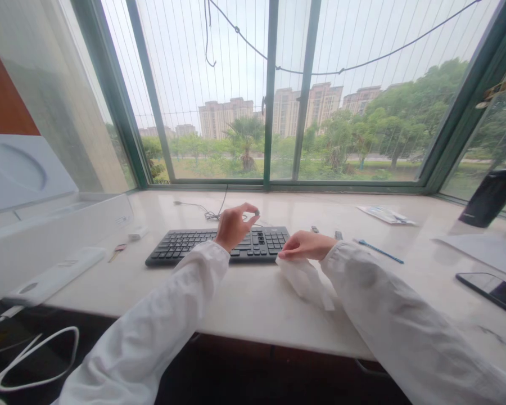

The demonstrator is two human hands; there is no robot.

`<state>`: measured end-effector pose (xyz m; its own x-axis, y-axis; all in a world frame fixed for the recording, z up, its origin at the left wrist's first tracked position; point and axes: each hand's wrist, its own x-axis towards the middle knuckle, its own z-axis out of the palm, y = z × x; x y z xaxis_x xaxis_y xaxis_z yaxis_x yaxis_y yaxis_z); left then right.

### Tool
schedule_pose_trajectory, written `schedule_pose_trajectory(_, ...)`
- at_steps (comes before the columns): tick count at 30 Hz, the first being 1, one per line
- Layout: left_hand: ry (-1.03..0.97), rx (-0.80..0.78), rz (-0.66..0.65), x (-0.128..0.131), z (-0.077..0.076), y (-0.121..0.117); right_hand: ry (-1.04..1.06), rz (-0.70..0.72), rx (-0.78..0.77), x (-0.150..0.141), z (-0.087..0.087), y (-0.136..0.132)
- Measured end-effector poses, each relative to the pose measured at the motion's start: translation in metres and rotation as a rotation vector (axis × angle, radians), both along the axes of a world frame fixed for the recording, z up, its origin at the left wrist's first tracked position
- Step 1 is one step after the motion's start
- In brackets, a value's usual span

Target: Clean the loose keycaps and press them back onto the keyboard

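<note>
A black computer keyboard (pixel 217 246) lies on the pale stone sill (pixel 253 298). Above its right half, my left hand (pixel 234 226) pinches a tiny dark object (pixel 257 213) between thumb and fingertips; it may be a keycap, though it is too small to tell. My right hand (pixel 307 245) rests at the keyboard's front right corner, gathering a crumpled white tissue (pixel 304 281) that hangs towards the sill. White sleeves cover both my forearms.
A thin cable (pixel 213 214) lies behind the keyboard, below a large window. A blue pen (pixel 379 251), papers (pixel 385 214) and a black phone (pixel 491 293) lie to the right. To the left are a small key (pixel 117 252), a white remote-like bar (pixel 54 275) and a white box (pixel 54 236).
</note>
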<state>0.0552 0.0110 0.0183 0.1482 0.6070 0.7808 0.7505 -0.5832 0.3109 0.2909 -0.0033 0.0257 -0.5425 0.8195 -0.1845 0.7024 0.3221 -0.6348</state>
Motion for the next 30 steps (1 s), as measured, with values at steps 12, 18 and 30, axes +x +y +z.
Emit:
schedule_pose_trajectory(12, 0.204, -0.37, -0.04, -0.006, -0.037, 0.034, -0.015, -0.331, 0.609, -0.016, -0.027, 0.024)
schedule_pose_trajectory(18, 0.211, -0.389, -0.079, -0.006, -0.035, 0.036, 0.022, -0.26, 0.679, -0.025, -0.042, 0.03)
schedule_pose_trajectory(30, 0.214, -0.37, -0.093, -0.008, -0.039, 0.039, 0.075, -0.164, 0.533, -0.048, -0.038, 0.065)
